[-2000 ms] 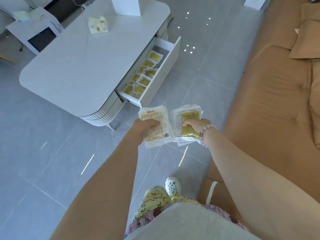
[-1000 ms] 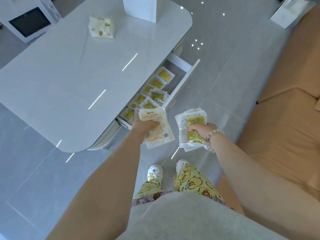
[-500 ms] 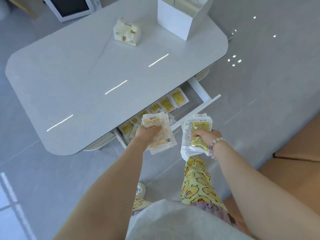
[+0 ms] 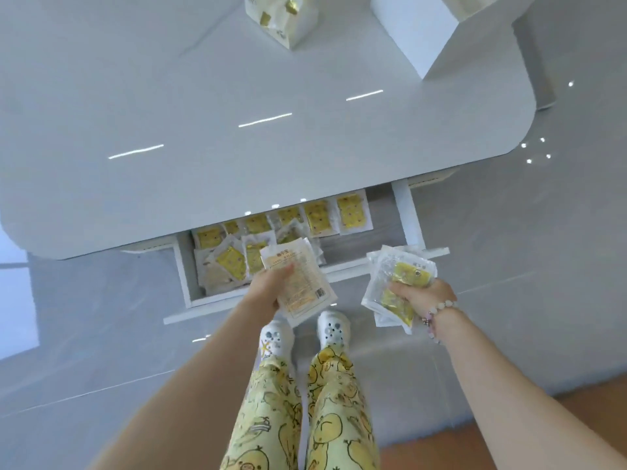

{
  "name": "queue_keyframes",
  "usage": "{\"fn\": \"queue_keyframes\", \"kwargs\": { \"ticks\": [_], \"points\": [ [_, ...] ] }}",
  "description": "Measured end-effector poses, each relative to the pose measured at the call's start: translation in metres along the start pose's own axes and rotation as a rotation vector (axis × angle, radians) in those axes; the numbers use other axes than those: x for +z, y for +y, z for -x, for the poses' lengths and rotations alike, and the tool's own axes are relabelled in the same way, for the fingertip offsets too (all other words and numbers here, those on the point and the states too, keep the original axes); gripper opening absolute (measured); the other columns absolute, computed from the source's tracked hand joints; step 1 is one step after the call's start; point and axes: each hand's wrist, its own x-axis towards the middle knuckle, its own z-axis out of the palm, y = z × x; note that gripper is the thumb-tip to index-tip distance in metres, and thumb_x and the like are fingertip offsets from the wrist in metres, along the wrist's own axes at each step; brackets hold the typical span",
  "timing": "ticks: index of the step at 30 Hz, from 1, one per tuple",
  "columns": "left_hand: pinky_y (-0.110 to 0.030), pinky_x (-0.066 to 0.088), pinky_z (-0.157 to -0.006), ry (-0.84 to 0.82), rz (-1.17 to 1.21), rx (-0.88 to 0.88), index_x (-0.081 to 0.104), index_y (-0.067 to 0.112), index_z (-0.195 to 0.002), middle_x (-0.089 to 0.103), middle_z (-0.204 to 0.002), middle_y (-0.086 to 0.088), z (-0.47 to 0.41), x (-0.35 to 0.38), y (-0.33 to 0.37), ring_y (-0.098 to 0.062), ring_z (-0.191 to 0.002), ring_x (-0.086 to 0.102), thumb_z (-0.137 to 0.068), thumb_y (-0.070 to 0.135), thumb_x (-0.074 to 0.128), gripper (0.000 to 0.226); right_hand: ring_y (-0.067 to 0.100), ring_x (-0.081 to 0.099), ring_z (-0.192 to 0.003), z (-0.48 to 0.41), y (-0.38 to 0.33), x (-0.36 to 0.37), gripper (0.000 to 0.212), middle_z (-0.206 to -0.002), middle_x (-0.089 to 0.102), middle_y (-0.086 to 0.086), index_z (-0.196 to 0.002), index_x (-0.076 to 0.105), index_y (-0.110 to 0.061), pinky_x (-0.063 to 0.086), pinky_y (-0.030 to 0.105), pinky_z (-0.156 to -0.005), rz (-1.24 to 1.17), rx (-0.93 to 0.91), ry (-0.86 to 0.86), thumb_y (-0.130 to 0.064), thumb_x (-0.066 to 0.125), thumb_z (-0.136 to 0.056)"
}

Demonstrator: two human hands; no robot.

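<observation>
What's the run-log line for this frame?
left hand holds white printed packets; right hand holds clear yellow-filled packets; white table drawer open

- Left hand (image 4: 269,288) gripped one flat packet (image 4: 307,291), printed text side up, over the front edge of the open drawer (image 4: 181,276).
- Right hand (image 4: 424,295) gripped a bundle of clear packets (image 4: 383,283) with yellow contents, just right of the drawer's front corner.
- Beaded bracelet (image 4: 437,308) was on the right wrist.
- The two hands were apart, and the packets they held did not touch.
- Drawer held more yellow packets (image 4: 319,217): a row at the back and a loose pile at the left.
- White table top (image 4: 237,79) carried a white-and-gold pack (image 4: 283,18) and a white box (image 4: 417,35) at the far edge.
- White clogs (image 4: 334,329) and duck-print trousers (image 4: 336,401) stood on the grey tile floor (image 4: 84,334) at the drawer front.
</observation>
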Motion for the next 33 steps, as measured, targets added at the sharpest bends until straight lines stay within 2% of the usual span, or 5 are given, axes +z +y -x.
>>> {"fn": "queue_keyframes", "kwargs": {
  "ticks": [12, 19, 26, 29, 33],
  "points": [
    [-0.043, 0.044, -0.089, -0.018, 0.129, 0.013, 0.052, 0.008, -0.117, 0.062, -0.111, -0.011, -0.158, 0.006, -0.001, -0.028, -0.102, 0.058, -0.099, 0.011, 0.046, 0.019, 0.017, 0.049, -0.055, -0.155, -0.072, 0.059, 0.039, -0.082, 0.058, 0.005, -0.098, 0.055, -0.01, 0.034, 0.023, -0.044, 0.109, -0.151, 0.009, -0.037, 0.074, -0.078],
    [-0.037, 0.04, -0.105, -0.097, -0.223, 0.21, 0.045, 0.01, -0.134, 0.055, -0.131, -0.004, -0.218, 0.051, 0.015, -0.023, -0.119, 0.053, -0.096, 0.016, 0.053, 0.04, 0.016, 0.037, -0.043, -0.213, -0.092, 0.081, 0.032, -0.081, 0.052, 0.008, -0.096, 0.049, -0.008, 0.028, 0.011, -0.029, 0.309, -0.188, -0.066, -0.034, 0.065, -0.087],
    [-0.021, 0.043, -0.064, -0.011, -0.496, 0.284, 0.044, 0.009, -0.136, 0.057, -0.128, -0.007, -0.248, 0.084, -0.013, -0.019, -0.096, 0.054, -0.097, 0.023, 0.049, 0.043, 0.019, 0.043, -0.053, -0.252, -0.078, 0.098, 0.028, -0.085, 0.051, 0.009, -0.106, 0.05, -0.003, 0.029, 0.013, -0.032, 0.356, -0.146, -0.054, -0.023, 0.057, -0.088],
    [-0.023, 0.044, -0.074, 0.044, -0.551, 0.315, 0.051, 0.012, -0.13, 0.06, -0.124, -0.006, -0.252, 0.084, -0.021, -0.023, -0.107, 0.057, -0.097, 0.022, 0.049, 0.035, 0.015, 0.042, -0.039, -0.265, -0.068, 0.099, 0.044, -0.105, 0.057, 0.014, -0.123, 0.049, -0.004, 0.026, 0.009, -0.029, 0.396, -0.131, -0.066, -0.026, 0.059, -0.087],
    [-0.025, 0.048, -0.077, 0.07, -0.721, 0.39, 0.057, 0.014, -0.126, 0.063, -0.12, -0.004, -0.259, 0.081, -0.019, -0.023, -0.105, 0.06, -0.094, 0.022, 0.054, 0.033, 0.007, 0.025, -0.015, -0.277, -0.06, 0.097, 0.042, -0.104, 0.063, 0.017, -0.117, 0.054, -0.002, 0.023, 0.007, -0.027, 0.468, -0.135, -0.072, -0.03, 0.063, -0.088]
  ]
}}
